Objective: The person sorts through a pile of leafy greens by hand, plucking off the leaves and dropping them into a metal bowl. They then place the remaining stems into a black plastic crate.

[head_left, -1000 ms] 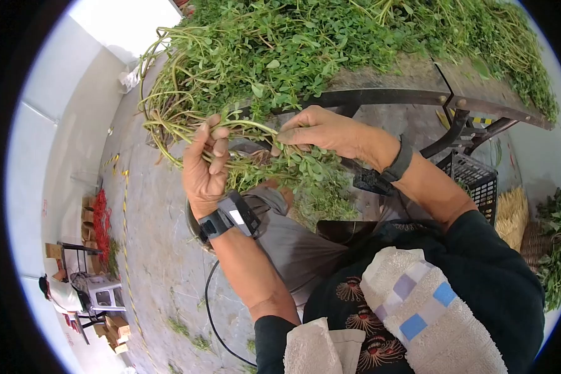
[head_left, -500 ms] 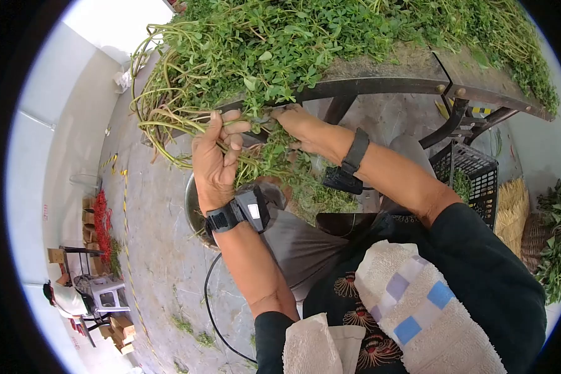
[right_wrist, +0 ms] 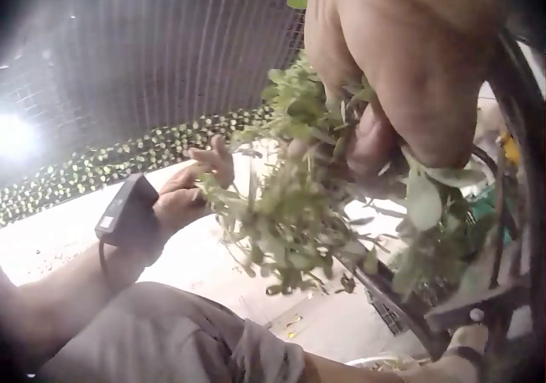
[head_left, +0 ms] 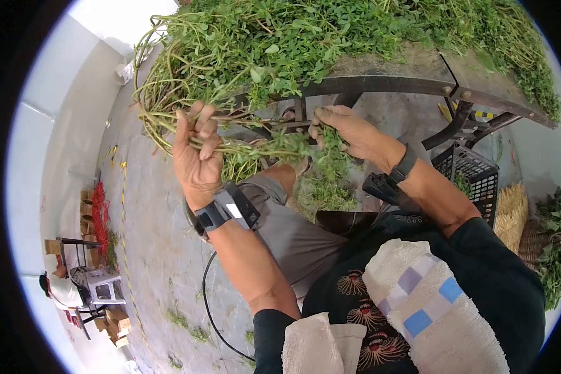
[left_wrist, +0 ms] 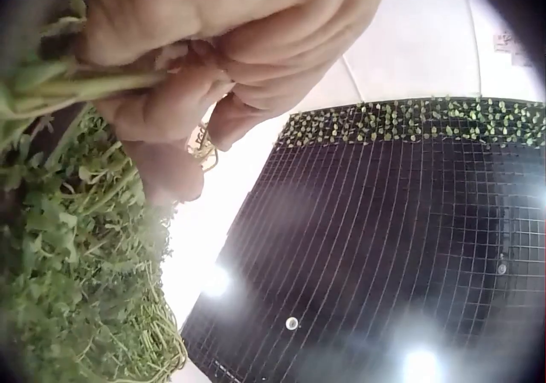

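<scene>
A white label [head_left: 234,210] sits on the black box [head_left: 248,202] strapped at the left wrist; any print on it is too small to read. In the left wrist view, small writing [left_wrist: 510,45] shows on the pale wall [left_wrist: 435,33], too blurred to make out.

The leafy stems [head_left: 258,149] stretch between the two hands, in front of the near edge of the desk [head_left: 393,85], which bears a large heap of greens [head_left: 280,53]. The left hand [head_left: 199,165] has its grip round the thicker stem part, with the stems running through its bent fingers and long loops bending out past them. The right hand [head_left: 360,137] has its fingers closed round the leafy part, and leaves spill out below its grip.

The left hand is raised, its palm partly turned to the head camera and its fingertips upward. The right hand reaches in from the other side, back of the hand upward, its forearm slanting down to the dark sleeve [head_left: 492,249]. Both hands are above the lap, well apart.
</scene>
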Action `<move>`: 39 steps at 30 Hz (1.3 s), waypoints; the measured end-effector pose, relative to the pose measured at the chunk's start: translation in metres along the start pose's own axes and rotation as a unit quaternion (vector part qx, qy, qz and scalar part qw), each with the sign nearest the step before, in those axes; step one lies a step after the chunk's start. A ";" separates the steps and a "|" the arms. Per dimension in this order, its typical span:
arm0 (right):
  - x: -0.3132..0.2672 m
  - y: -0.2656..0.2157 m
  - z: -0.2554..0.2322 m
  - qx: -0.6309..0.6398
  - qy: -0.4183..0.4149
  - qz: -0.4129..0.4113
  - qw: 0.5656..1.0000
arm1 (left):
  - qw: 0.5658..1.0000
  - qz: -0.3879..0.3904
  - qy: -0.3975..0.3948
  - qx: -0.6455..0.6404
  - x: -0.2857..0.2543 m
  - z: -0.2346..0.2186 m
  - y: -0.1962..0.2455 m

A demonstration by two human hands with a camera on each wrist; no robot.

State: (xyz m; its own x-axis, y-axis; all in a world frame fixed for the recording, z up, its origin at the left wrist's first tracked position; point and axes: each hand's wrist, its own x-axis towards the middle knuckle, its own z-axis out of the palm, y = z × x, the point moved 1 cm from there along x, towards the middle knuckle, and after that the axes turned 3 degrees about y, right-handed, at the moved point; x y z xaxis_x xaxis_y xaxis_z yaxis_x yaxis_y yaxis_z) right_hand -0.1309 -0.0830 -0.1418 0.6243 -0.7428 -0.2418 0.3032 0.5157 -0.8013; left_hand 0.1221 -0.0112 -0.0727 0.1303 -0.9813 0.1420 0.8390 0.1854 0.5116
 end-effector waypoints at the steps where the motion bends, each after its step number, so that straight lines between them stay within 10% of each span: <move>1: 0.002 -0.001 0.002 -0.063 -0.029 -0.029 0.997 | 1.000 -0.002 0.013 0.007 0.001 0.003 -0.003; 10: 0.010 -0.009 0.063 -0.312 -0.069 -0.225 0.921 | 0.999 -0.017 0.019 0.025 0.002 0.008 -0.011; 12: 0.012 -0.004 0.073 -0.435 -0.063 -0.318 0.840 | 0.999 -0.015 0.035 0.033 0.003 0.010 -0.013; 20: 0.025 0.001 0.083 -0.423 -0.047 -0.325 0.844 | 0.970 0.046 0.148 0.189 -0.001 0.020 -0.022; 25: 0.034 0.004 0.080 -0.547 0.038 -0.392 0.739 | 0.975 0.040 0.142 0.165 0.003 0.011 -0.029; 29: 0.065 0.014 0.044 -0.516 0.156 -0.342 0.770 | 0.996 0.015 0.061 0.061 -0.006 0.018 -0.018; 31: 0.068 0.021 0.021 -0.365 0.084 -0.206 0.904 | 0.998 0.005 0.060 0.035 -0.003 0.012 -0.011; 39: 0.015 -0.002 0.037 -0.236 -0.132 -0.029 0.962 | 0.996 -0.053 0.025 -0.066 -0.004 0.012 -0.014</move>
State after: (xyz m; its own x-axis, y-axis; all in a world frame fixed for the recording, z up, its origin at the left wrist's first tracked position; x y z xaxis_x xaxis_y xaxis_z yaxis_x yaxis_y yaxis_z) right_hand -0.0954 -0.0793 -0.1235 0.7961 -0.5982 -0.0915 0.0219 0.1796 -0.9835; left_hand 0.1036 -0.0092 -0.0696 0.0613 -0.9969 0.0494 0.9113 0.0761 0.4046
